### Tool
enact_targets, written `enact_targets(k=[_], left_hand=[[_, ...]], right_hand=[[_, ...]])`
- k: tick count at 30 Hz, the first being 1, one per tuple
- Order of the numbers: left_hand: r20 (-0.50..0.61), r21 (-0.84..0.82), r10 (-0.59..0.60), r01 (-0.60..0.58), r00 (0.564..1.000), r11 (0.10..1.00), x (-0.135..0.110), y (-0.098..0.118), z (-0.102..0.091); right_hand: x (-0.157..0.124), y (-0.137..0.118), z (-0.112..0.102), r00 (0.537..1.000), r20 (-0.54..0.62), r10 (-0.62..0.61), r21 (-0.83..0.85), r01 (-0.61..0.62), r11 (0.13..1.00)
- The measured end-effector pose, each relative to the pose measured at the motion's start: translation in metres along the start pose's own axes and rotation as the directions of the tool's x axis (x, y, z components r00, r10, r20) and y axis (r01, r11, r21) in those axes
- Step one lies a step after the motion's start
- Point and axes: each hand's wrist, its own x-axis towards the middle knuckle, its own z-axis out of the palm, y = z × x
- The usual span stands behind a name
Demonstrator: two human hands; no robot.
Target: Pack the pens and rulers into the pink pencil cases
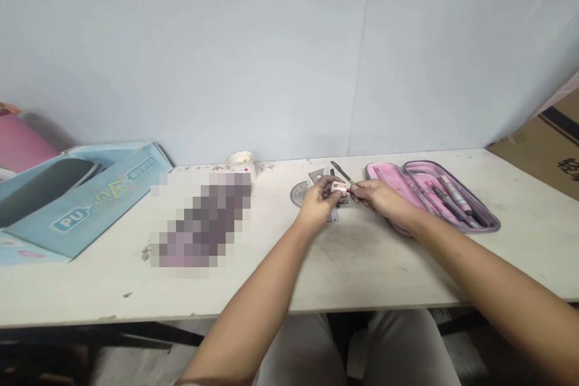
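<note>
Pale wall, tabletop; left hand, right hand on pink item

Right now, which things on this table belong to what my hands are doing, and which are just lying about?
In use: left hand, small pink-white block, right hand, thin red stick.
Lying about: open pink pencil case, protractor, black pen, blue box, white cup.

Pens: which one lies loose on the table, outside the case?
The dark pen beside the set square, on bare tabletop; the other pens lie inside the open pink case.
</note>
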Motion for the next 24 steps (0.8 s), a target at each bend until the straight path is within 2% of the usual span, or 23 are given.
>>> enact_targets(k=[1,2,4,5,7,8,10,12,14,15,16,18,20,22,24], left_hand=[[0.0,0.005,-0.003,0.003,1.0,1.0,0.001,0.0,0.001],[-0.005,0.002,-0.012,0.012,1.0,1.0,0.001,-0.001,0.001],[-0.023,-0.028,-0.032,0.031,0.999,0.999,0.001,-0.002,0.002],[-0.026,-0.048,-0.04,0.039,0.999,0.998,0.001,-0.002,0.002],[-0.016,-0.07,-0.05,0.049,0.999,0.996,-0.001,-0.003,0.002],[-0.008,-0.065,-0.05,0.05,0.999,0.997,-0.002,-0.002,0.002],[0.004,-0.032,-0.036,0.036,0.999,0.999,-0.003,-0.001,0.003],[0.025,-0.006,-0.011,0.011,1.0,1.0,-0.003,0.0,0.004],[0.043,0.005,0.0,0.0,0.999,1.0,-0.002,0.001,0.005],[0.037,0.005,-0.003,0.003,0.999,1.0,-0.001,0.002,0.006],[0.021,0.001,-0.008,0.008,1.0,1.0,-0.001,0.001,0.006],[-0.014,-0.01,-0.024,0.024,1.0,1.0,0.0,0.0,0.005],[-0.015,-0.028,-0.049,0.048,0.999,0.998,-0.001,-0.002,0.003],[-0.007,-0.059,-0.072,0.072,0.997,0.996,-0.002,-0.004,0.0],[-0.028,-0.111,-0.088,0.084,0.996,0.99,-0.002,-0.004,0.0]], right_hand=[[0.0,0.0,0.0,1.0,0.007,0.016,0.044,-0.016,0.999],[-0.001,0.001,0.001,1.0,-0.026,0.005,0.015,-0.004,1.0],[-0.005,0.002,0.003,0.982,-0.154,-0.109,-0.208,0.076,0.975],[-0.007,0.003,0.005,0.961,-0.2,-0.189,-0.352,0.11,0.93],[-0.011,0.005,0.009,0.934,-0.207,-0.292,-0.551,0.135,0.823],[-0.012,0.006,0.011,0.936,-0.192,-0.297,-0.576,0.138,0.805],[-0.01,0.007,0.012,0.954,-0.172,-0.245,-0.476,0.137,0.868],[-0.007,0.007,0.011,0.98,-0.141,-0.144,-0.224,0.11,0.968],[-0.004,0.006,0.009,0.994,-0.097,-0.053,0.002,0.054,0.999],[-0.004,0.005,0.008,0.995,-0.097,-0.034,0.039,0.038,0.999],[-0.004,0.005,0.007,0.992,-0.118,-0.041,0.013,0.043,0.999],[-0.007,0.003,0.006,0.975,-0.185,-0.12,-0.166,0.089,0.982],[-0.012,0.004,0.003,0.964,-0.196,-0.181,-0.335,0.108,0.936],[-0.017,0.008,0.0,0.975,-0.168,-0.148,-0.33,0.086,0.94],[-0.021,0.015,-0.004,0.985,-0.159,-0.072,-0.172,0.044,0.984]])
